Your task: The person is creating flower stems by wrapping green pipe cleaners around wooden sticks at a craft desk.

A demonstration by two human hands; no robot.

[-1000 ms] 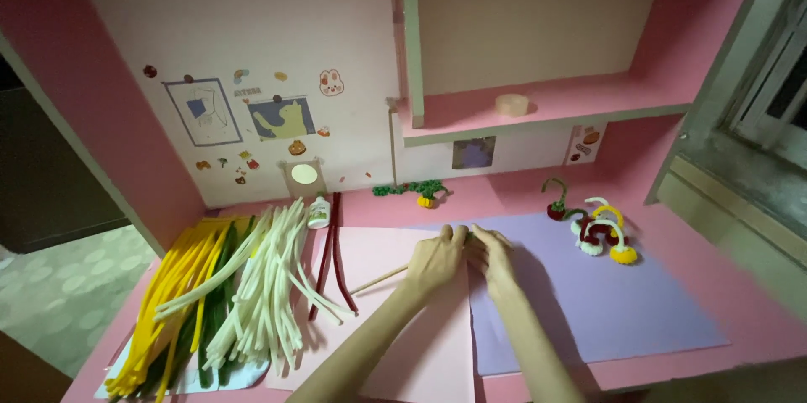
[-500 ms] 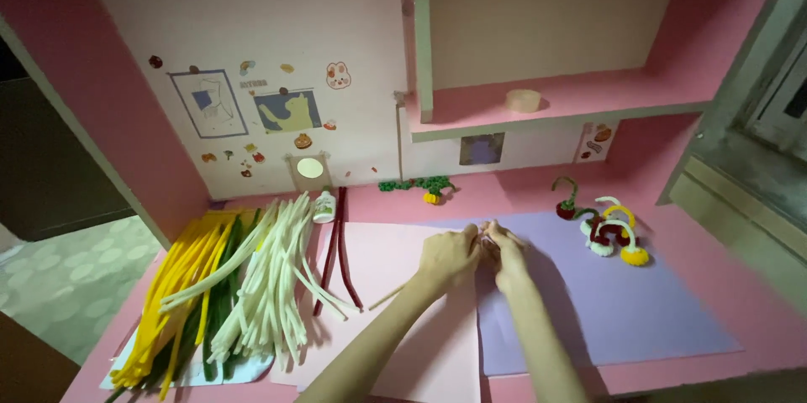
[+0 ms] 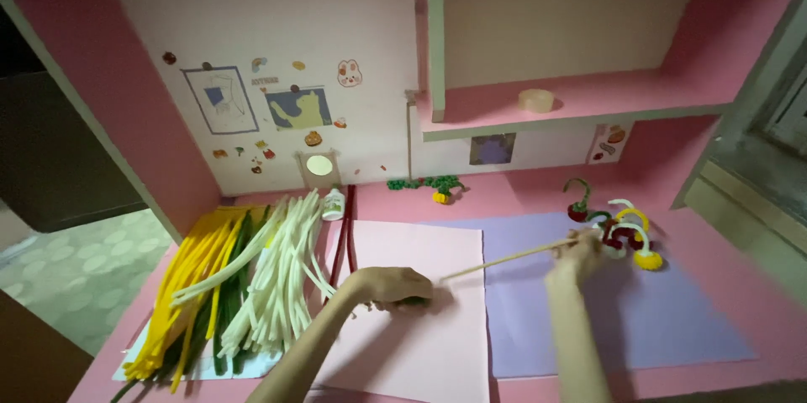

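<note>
Hands parted: right hand (image 3: 580, 249) pinched one end of a thin, bendy pipe cleaner (image 3: 504, 259), left hand (image 3: 391, 288) closed on the other.

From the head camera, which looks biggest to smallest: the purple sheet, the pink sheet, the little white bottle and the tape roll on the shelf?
1. Purple sheet and pink sheet: alike; they overlap, so unsure.
2. Tape roll and white bottle: both tiny and alike; the roll sits farther away, so no ranking.

The 2 hands (image 3: 395, 287) and forearms are bare, with no sleeves, rings or watch showing.
</note>
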